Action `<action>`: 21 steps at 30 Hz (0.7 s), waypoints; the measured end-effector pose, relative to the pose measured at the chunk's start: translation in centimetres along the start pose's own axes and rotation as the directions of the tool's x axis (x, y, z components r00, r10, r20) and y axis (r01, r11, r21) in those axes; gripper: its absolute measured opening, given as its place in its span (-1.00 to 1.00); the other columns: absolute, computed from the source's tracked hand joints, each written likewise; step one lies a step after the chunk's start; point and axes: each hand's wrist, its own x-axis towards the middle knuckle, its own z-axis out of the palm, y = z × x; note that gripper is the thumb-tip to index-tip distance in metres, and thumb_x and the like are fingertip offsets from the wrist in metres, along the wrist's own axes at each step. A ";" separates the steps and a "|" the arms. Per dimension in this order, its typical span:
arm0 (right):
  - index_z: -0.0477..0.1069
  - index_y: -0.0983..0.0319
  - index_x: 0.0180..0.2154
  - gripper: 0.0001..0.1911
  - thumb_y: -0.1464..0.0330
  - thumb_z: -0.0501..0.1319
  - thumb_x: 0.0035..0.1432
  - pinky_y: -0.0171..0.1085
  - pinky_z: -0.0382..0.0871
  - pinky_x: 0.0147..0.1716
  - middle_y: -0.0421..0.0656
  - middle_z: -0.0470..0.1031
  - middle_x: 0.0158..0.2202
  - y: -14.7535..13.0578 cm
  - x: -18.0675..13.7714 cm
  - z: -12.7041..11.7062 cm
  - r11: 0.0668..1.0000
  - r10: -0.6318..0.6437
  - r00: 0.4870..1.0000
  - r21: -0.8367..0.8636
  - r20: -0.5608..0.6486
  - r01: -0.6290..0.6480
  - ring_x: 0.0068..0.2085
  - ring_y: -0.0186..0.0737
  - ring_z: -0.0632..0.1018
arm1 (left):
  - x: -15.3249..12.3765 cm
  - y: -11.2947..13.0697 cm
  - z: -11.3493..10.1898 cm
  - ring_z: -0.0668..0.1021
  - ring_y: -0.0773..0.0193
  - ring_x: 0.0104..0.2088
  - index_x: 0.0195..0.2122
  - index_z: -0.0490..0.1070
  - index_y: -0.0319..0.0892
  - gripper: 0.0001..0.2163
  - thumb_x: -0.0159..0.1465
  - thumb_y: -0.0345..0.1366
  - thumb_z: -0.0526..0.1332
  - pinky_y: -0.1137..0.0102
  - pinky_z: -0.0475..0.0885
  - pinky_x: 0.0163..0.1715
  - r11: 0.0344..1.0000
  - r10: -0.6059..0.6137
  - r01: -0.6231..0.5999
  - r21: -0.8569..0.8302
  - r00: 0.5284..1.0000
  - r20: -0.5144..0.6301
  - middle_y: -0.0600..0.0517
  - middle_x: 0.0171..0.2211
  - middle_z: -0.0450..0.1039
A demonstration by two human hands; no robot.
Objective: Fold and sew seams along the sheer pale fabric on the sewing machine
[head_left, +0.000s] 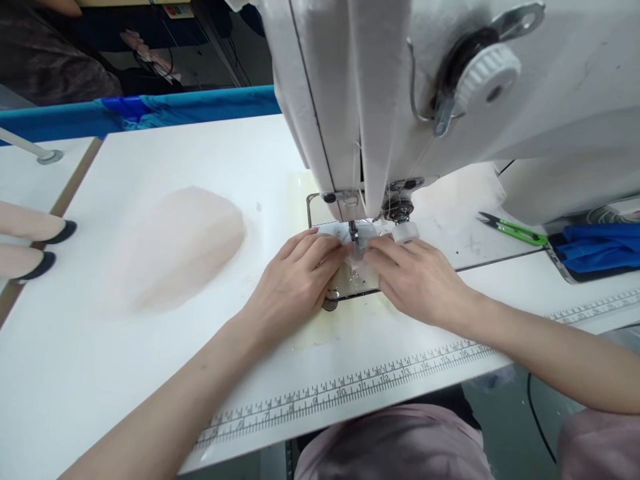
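Observation:
My left hand [305, 270] lies at the left of the presser foot [354, 233] of a white sewing machine [330, 100]. Its fingers pinch the edge of a small piece of thin, sheer whitish fabric [356, 252]. From the right, my right hand [415, 277] grips the same fabric, thumb and fingertips pressed together. Most of the piece is hidden under the fingers and the foot. Between the hands, part of the metal needle plate [353, 285] shows.
A sheer beige fabric piece [195, 247] lies left on the white table [260, 360]. Green-handled thread snips [515, 230] and a tray with blue cloth [600, 247] are at right. A printed ruler [345, 387] runs along the front edge. Two black-tipped pale pieces [25, 223] protrude from the left.

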 end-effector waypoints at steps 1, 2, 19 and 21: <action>0.45 0.35 -0.20 -0.72 0.59 0.01 0.15 -0.19 0.40 -0.26 0.02 0.52 -0.08 0.2 0.1 0.0 1.000 0.021 1.000 -0.007 0.008 -0.021 -0.13 -0.10 0.49 | 0.1 0.1 0.1 0.50 0.07 -0.04 0.02 0.40 -0.32 -0.71 0.31 -0.50 0.05 0.13 0.45 0.01 1.000 -0.009 0.009 0.001 1.000 -0.004 -0.14 -0.14 0.49; 0.44 0.34 -0.19 -0.72 0.58 0.01 0.16 -0.19 0.39 -0.24 0.02 0.52 -0.07 0.4 0.1 0.1 0.999 0.036 0.999 -0.009 0.015 -0.036 -0.10 -0.09 0.49 | 0.1 0.1 0.1 0.50 0.06 -0.04 0.00 0.42 -0.28 -0.72 0.32 -0.49 0.06 0.12 0.46 -0.01 1.000 -0.016 0.016 0.002 1.000 -0.008 -0.12 -0.15 0.50; 0.47 0.34 -0.04 -0.70 0.43 0.02 0.33 -0.10 0.27 0.07 -0.07 0.47 0.07 1.5 0.6 0.5 0.995 0.007 1.000 -0.098 -0.004 -0.007 0.08 -0.12 0.45 | 0.4 1.4 -0.7 0.40 0.00 0.16 0.10 0.37 -0.22 -0.67 0.32 -0.43 0.06 -0.08 0.25 0.20 0.996 -0.017 0.007 0.094 0.994 0.108 -0.12 0.04 0.46; 0.47 0.35 -0.05 -0.70 0.43 0.03 0.33 -0.10 0.26 0.08 -0.08 0.47 0.07 1.5 0.5 0.5 0.995 0.007 1.000 -0.104 0.003 -0.006 0.10 -0.11 0.43 | 0.4 1.4 -0.7 0.41 0.02 0.16 0.10 0.37 -0.22 -0.67 0.33 -0.43 0.06 -0.07 0.24 0.21 0.995 -0.011 0.000 0.102 0.994 0.109 -0.11 0.04 0.47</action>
